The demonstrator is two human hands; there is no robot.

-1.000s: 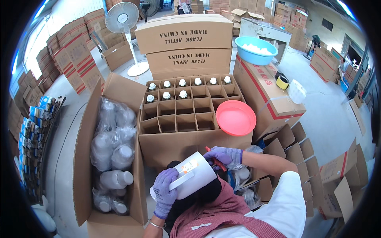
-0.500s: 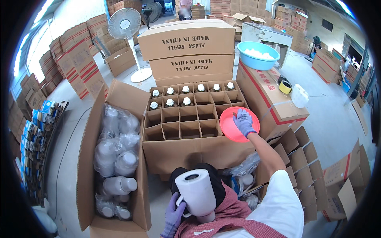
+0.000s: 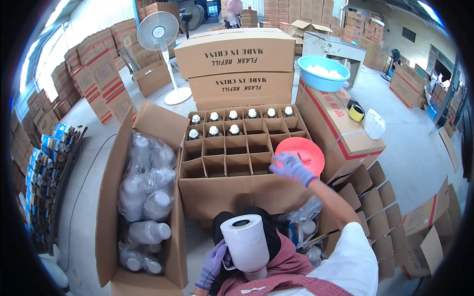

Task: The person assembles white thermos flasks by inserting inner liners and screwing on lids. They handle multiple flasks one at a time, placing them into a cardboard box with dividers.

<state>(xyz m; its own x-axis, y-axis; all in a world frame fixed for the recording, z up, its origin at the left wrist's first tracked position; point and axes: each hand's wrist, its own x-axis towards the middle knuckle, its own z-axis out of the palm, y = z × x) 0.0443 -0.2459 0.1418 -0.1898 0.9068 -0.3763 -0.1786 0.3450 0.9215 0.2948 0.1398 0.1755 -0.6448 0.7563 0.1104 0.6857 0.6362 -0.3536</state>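
In my lap a white vacuum flask (image 3: pixel 247 241) stands tilted, its wide end with a round dark opening facing up. My left hand (image 3: pixel 213 263), in a purple glove, is closed around the flask's handle. A pink-red plastic dish (image 3: pixel 312 151) rests on the right end of a divided carton (image 3: pixel 237 192), with a few small reddish pieces in it. Over the dish's left rim is my gloved right hand (image 3: pixel 295 170), slightly blurred; its fingers are drawn together, and whatever they hold is too small to make out. White-capped bottles (image 3: pixel 233 129) fill the carton's back cells.
At left, an open carton (image 3: pixel 109 207) holds bagged white flasks (image 3: pixel 159 202). A long carton (image 3: pixel 340 118) at right carries a blue basin (image 3: pixel 323 74) of white pieces and tape rolls (image 3: pixel 355 111). Cardboard dividers (image 3: pixel 375 207) lie lower right; a white fan (image 3: pixel 159 33) stands behind.
My right hand has come out of the dish and moved left and slightly down, uncovering the reddish pieces. My left hand keeps its hold on the flask.
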